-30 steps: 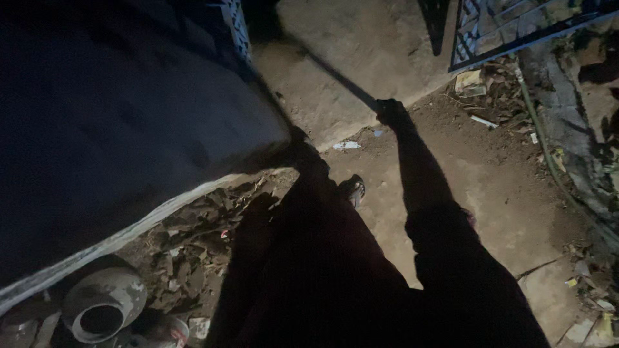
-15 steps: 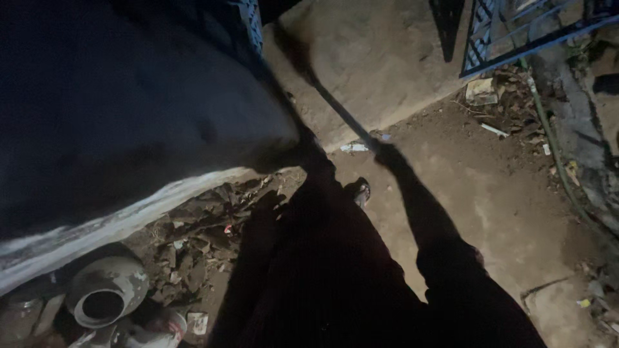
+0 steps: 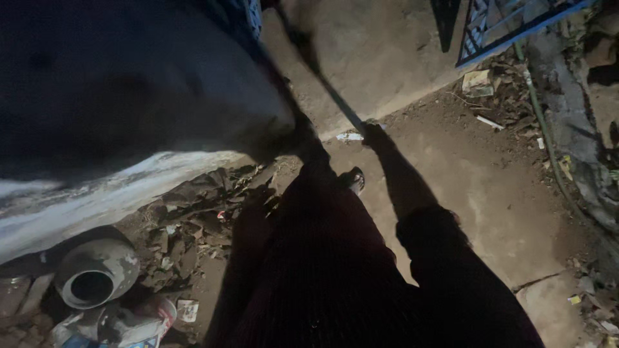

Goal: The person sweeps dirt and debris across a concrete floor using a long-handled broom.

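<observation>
It is dark and I look down at my own body in dark clothes. My right hand [image 3: 374, 134] reaches forward, closed around a long thin dark stick [image 3: 322, 71] that slants up and to the left across the pale concrete slab [image 3: 387, 51]. The stick's far end is blurred. My left hand [image 3: 259, 198] hangs low at my side over dry leaves; it is a silhouette and its fingers cannot be made out. One sandalled foot [image 3: 353, 180] shows on the dirt just below the right hand.
A large dark mass with a pale lower edge [image 3: 116, 193] fills the left. An overturned clay pot [image 3: 97, 277] and litter lie at bottom left. A blue metal grille [image 3: 509, 26] and a thin hose [image 3: 541, 129] are at the upper right. Bare dirt ground [image 3: 490, 193] lies ahead.
My right hand has drawn back toward me with the stick, and the stick now looks motion-blurred. The view has shifted slightly, so the pot sits higher in the picture.
</observation>
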